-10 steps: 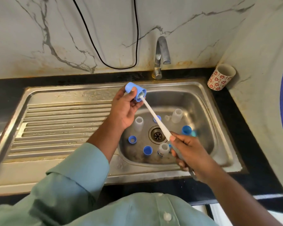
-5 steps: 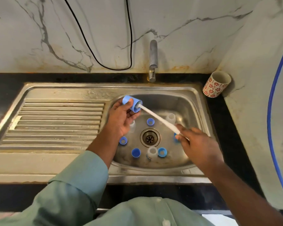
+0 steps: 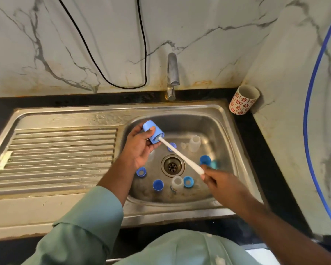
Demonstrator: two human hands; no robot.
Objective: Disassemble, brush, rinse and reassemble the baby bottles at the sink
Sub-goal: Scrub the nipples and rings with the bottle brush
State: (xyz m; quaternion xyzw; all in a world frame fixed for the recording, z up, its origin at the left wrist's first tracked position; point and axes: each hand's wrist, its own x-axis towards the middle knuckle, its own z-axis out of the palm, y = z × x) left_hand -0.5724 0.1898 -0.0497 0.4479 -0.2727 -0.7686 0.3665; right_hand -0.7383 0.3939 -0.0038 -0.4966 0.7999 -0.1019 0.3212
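Your left hand (image 3: 139, 148) grips the blue cap (image 3: 152, 134), thumb curled over its side, with the open mouth turned toward the drain (image 3: 172, 166). Your right hand (image 3: 221, 183) has its fingers (image 3: 203, 170) closed round the white handle of the brush (image 3: 180, 154), and the bristle head sits inside the cap's mouth.

Change noted over the last second: the pair of hands has dropped from level with the tap (image 3: 172, 77) to a position above the sink (image 3: 180, 111) bowl, just up and left of the drain. The brush remains seated in the cap throughout, its handle angle altered only slightly. The loose parts round the drain have kept their places.

Assessment: scrubbing of this cap is in progress, not finished. No water runs from the tap, so rinsing has not begun.

Outstanding items, all in the bowl: a clear bottle (image 3: 195, 143) up and right of the drain, a second clear bottle (image 3: 177, 183) just below it, a blue ring (image 3: 141, 172) to the left and another blue ring (image 3: 188, 181) below right, and a blue cap lying right (image 3: 205, 160) of the drain. Reassembly looks well off. Whether any of these have been brushed cannot be told.
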